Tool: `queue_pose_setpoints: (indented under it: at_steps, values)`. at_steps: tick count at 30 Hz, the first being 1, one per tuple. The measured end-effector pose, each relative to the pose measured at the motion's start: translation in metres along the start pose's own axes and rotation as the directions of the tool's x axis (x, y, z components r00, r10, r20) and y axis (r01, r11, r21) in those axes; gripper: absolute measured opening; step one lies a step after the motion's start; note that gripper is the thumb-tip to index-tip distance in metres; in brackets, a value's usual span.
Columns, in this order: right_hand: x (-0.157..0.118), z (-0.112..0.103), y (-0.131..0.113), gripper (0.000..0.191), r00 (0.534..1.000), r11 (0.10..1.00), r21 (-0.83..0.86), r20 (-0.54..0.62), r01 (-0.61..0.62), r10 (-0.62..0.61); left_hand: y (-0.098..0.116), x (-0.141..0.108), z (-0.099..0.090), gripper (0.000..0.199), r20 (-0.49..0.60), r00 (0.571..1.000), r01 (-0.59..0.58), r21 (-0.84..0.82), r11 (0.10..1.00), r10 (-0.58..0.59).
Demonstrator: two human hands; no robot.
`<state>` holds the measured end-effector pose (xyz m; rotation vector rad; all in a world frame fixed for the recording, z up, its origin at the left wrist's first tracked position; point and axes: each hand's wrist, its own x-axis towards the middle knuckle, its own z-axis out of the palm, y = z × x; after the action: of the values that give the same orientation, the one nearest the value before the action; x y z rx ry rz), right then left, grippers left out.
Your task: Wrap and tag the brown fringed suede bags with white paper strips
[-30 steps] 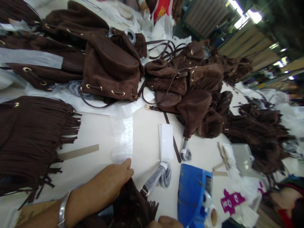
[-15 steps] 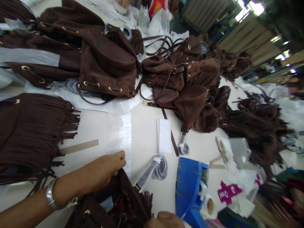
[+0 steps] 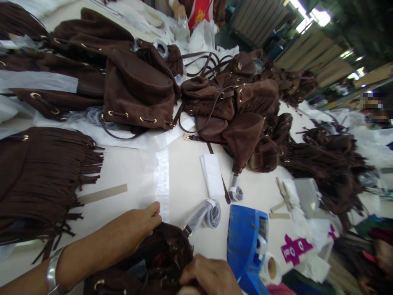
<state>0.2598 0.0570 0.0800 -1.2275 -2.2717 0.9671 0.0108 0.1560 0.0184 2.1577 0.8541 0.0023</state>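
Observation:
At the bottom of the head view is a dark brown suede bag (image 3: 123, 272) with its mouth open upward and gold eyelets along the rim. My left hand (image 3: 143, 223) pinches its far rim, a metal bangle on the wrist. On the near right side of the same rim, my right hand (image 3: 211, 274) has its fingers wrapped round the edge. Inside the bag show a pale sheet and some reddish stuff I cannot make out. A strap rolled in clear wrap (image 3: 210, 215) is joined to the bag's far side and lies on the table.
A fringed brown bag (image 3: 46, 176) lies at left, with more brown bags (image 3: 141, 90) across the back. Right of my hands stand a blue tape dispenser (image 3: 245, 237) and a white roll (image 3: 272, 268). Folded white paper (image 3: 212, 174) lies mid-table. A co-worker's hand (image 3: 178, 9) shows far back.
My right hand has come up further into view at the bag's rim. The bag's mouth has shifted, hiding the fringe on its right, and the wrapped strap has moved slightly right.

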Motion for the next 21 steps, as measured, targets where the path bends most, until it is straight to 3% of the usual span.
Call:
queue_pose_setpoints:
  at_steps: [4, 7, 9, 13, 18, 21]
  values:
    - [0.019, -0.014, 0.003, 0.019, 0.987, 0.999, -0.009, 0.158, 0.042, -0.040, 0.001, -0.004, 0.005, 0.036, -0.027, 0.999, 0.024, 0.084, 0.996, -0.022]
    - [0.018, -0.016, 0.009, 0.011, 0.981, 0.995, -0.095, 0.195, 0.008, 0.011, 0.009, 0.002, 0.006, 0.041, -0.053, 0.998, 0.045, 0.207, 0.977, -0.034]
    - [0.011, -0.011, 0.014, 0.008, 0.980, 0.994, -0.090, 0.178, -0.070, 0.085, 0.018, 0.009, 0.004, 0.036, -0.058, 0.998, -0.022, 0.245, 0.969, 0.038]
    - [-0.002, 0.002, 0.021, 0.030, 0.948, 0.955, 0.091, 0.177, -0.282, 0.263, 0.037, 0.026, -0.001, 0.021, -0.050, 0.951, -0.292, 0.178, 0.940, 0.305]
    - [-0.003, 0.004, 0.022, 0.023, 0.997, 0.995, 0.057, 0.027, -0.077, 0.075, 0.036, 0.042, -0.002, 0.015, -0.005, 0.945, -0.326, 0.054, 0.944, 0.327]
    - [0.005, -0.003, 0.017, 0.022, 0.999, 0.994, 0.103, 0.031, -0.030, 0.027, 0.030, 0.048, -0.003, 0.018, 0.038, 0.938, -0.339, -0.092, 0.936, 0.344]
